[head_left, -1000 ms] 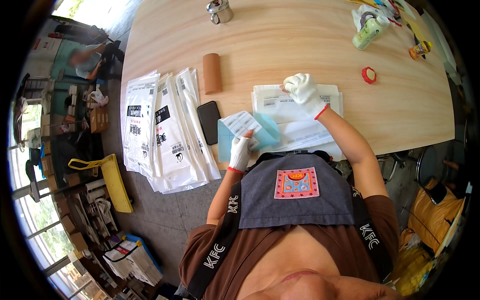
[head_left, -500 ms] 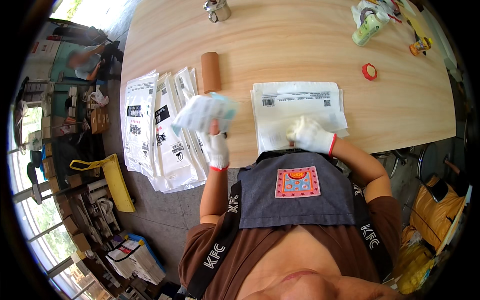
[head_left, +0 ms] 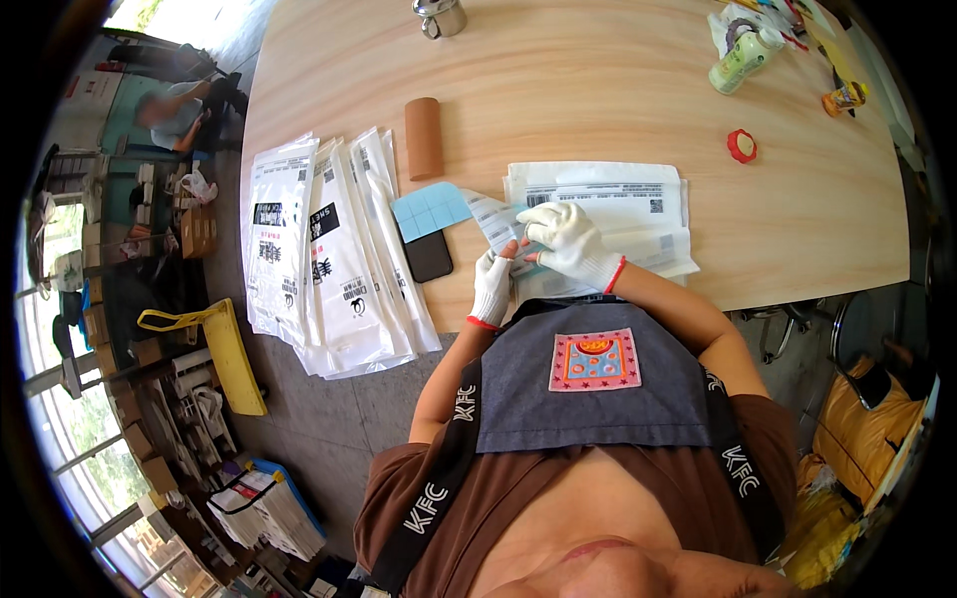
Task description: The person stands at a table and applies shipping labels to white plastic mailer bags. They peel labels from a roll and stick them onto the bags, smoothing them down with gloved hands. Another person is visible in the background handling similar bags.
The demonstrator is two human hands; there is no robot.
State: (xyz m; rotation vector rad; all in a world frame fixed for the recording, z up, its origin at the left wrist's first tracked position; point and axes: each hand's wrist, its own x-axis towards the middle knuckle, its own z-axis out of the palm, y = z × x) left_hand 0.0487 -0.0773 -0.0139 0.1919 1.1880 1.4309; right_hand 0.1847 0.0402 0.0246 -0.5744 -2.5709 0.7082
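Observation:
In front of my apron, both gloved hands meet at a sheet of labels [head_left: 495, 221], white and printed on one part, with a light blue backing [head_left: 431, 210] folding out to the left. My left hand [head_left: 491, 286] pinches its lower edge, thumb up. Just right of it, my right hand [head_left: 572, 242] is closed at the sheet's right end; the fingertips are partly hidden. Beneath my right hand lies a white printed mailing bag [head_left: 598, 184] on top of another. A black phone [head_left: 430, 257] sits partly under the blue backing.
Overlapping white plastic mailing bags [head_left: 339, 259] lie at the left table edge. Behind the phone is a brown cylinder [head_left: 424, 138]. Farther off are a metal cup [head_left: 439, 17], a green bottle [head_left: 746, 62] and a red round object [head_left: 742, 146]. Another person [head_left: 179, 115] is at far left.
My left hand has brought the label sheet right and lowered it; its blue backing now shows. My right hand has moved up and left from the mailing bag to the sheet. The phone is uncovered.

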